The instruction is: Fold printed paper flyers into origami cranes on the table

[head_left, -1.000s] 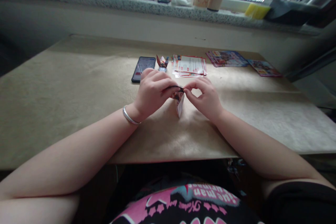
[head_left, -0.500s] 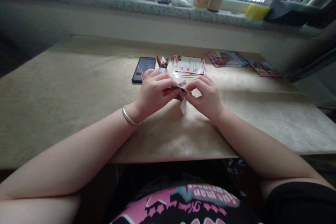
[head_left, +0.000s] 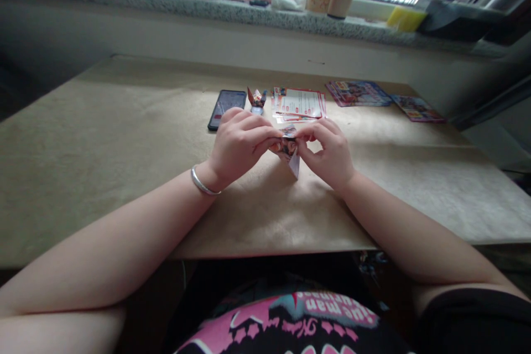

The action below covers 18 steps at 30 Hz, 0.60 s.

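Both hands meet over the middle of the brown table [head_left: 103, 138]. My left hand [head_left: 238, 146], with a silver bangle at the wrist, pinches one side of a small folded piece of printed paper [head_left: 289, 150]. My right hand [head_left: 329, 149] pinches its other side. The paper's pale pointed tip hangs down just above the tabletop. Fingers of both hands are curled tightly round the fold.
Behind the hands lie a black phone [head_left: 226, 108], a small folded paper figure [head_left: 257, 98], a stack of red-and-white leaflets [head_left: 298, 104] and colourful leaflets [head_left: 359, 92] farther right. Cups, cans and a yellow sponge [head_left: 404, 17] stand on the window sill.
The folded paper has been turned between the fingers, its pointed tip swinging slightly right and more of its printed face showing. Both hands stayed in place.
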Available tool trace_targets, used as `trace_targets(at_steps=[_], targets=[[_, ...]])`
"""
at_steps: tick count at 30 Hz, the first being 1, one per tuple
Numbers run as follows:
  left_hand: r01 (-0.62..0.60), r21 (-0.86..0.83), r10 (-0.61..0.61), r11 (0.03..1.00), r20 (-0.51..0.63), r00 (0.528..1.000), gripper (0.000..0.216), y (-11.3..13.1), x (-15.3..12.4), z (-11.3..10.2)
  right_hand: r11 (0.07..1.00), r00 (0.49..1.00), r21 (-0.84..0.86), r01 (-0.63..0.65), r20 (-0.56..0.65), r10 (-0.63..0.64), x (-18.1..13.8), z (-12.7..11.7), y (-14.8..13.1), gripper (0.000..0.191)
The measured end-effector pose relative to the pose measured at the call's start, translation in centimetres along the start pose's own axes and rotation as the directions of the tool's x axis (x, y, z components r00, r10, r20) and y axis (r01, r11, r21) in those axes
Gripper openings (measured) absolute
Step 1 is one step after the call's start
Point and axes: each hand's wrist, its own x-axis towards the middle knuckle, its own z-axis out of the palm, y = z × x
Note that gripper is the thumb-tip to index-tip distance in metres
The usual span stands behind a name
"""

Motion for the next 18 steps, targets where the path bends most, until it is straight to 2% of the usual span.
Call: trace_targets(at_steps=[5, 11, 15, 18], targets=[[0.015, -0.010, -0.015, 1.000, 0.001, 1.000, 0.022, 0.2, 0.0, 0.0, 1.000, 1.000, 0.011, 0.011, -0.016, -0.011, 0.0, 0.0, 0.1, 0.007], [0.163, -0.158, -0.170, 0.974, -0.036, 0.985, 0.020, -0.1, -0.1, 0.5, 0.982, 0.978, 0.027, -0.185, -0.095, 0.187, -0.1, -0.1, 1.1, 0.008], [0.239, -0.311, -0.269, 0.920, -0.058, 0.961, 0.027, -0.4, -0.2, 0.6, 0.939, 0.926, 0.127, -0.320, -0.167, 0.339, -0.1, 0.1, 2.0, 0.011], [0.257, -0.338, -0.287, 0.905, -0.040, 0.957, 0.028, -0.3, -0.3, 0.7, 0.883, 0.885, 0.176, -0.436, -0.096, 0.456, -0.3, 0.4, 2.8, 0.011]])
